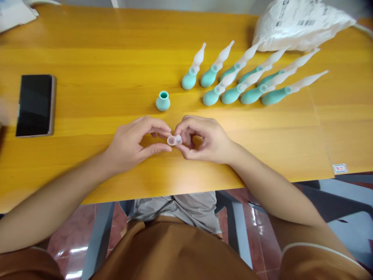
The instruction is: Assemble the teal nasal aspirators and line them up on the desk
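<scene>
Between thumb and fingers, my right hand pinches a small translucent tubular connector, its round opening facing left and up. My left hand curves around that open end with thumb and fingers apart; the fingertips come very close, and I cannot tell whether they touch it. Just beyond the hands, a teal rubber bulb stands upright on the table, its mouth uncovered. To the right of it, several bulb aspirators, each a teal bulb with a whitish tapered tip, stand in two rows.
A dark-screened phone lies on the wooden table at the left. A white plastic package sits behind the aspirators, and a small sticker is near the front right edge. White material occupies the far left corner.
</scene>
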Demonstrator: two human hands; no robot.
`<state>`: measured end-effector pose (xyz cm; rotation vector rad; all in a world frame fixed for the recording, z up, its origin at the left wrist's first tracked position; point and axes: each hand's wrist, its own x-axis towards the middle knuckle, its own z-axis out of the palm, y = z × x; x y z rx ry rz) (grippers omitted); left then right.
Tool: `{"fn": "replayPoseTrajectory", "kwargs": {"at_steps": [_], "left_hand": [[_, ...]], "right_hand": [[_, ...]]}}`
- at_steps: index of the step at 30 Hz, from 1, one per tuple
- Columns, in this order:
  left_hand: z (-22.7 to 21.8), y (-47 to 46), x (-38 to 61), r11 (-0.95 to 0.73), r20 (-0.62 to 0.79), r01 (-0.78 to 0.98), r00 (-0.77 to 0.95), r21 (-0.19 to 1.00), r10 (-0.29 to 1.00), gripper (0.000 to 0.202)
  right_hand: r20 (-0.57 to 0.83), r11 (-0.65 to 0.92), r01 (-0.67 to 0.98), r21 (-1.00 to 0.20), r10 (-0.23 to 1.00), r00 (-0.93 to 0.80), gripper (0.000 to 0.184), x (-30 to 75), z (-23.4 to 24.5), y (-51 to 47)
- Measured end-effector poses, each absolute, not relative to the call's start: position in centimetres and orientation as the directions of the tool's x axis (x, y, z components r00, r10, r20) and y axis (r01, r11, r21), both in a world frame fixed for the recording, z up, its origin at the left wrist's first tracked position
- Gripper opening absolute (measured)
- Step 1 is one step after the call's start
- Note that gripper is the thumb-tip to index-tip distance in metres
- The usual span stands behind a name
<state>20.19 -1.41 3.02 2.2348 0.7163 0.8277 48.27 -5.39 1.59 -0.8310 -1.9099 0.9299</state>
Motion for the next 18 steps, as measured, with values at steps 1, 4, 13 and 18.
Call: {"fn": "replayPoseTrajectory", "kwargs": {"at_steps": [1,4,13,18], "left_hand": [[3.3,-1.1,20.0,-0.671,0.38,0.27,0.654,0.69,0.654,0.033],[3.7,0.2,19.2,-0.745,0.437,0.418,0.619,0.521,0.653,0.022],[0.4,2.7,18.0,-0.758,0.303,0.572,0.696,0.315,0.651,0.017],[0.8,2.3,18.4,-0.759,0.326,0.557,0.687,0.337,0.649,0.02]], "right_hand": [[0.373,0.483,0.21,-0.85,0.834,-0.408,0.017,48.2,1.6,-5.4],[0.316,0.403,0.237,-0.884,0.889,-0.331,0.017,48.1,1.5,-5.4],[0.228,0.297,0.22,-0.929,0.929,-0.293,0.026,48.3,1.2,-5.2],[0.235,0.314,0.248,-0.917,0.924,-0.302,0.025,48.5,1.1,-4.9]]}}
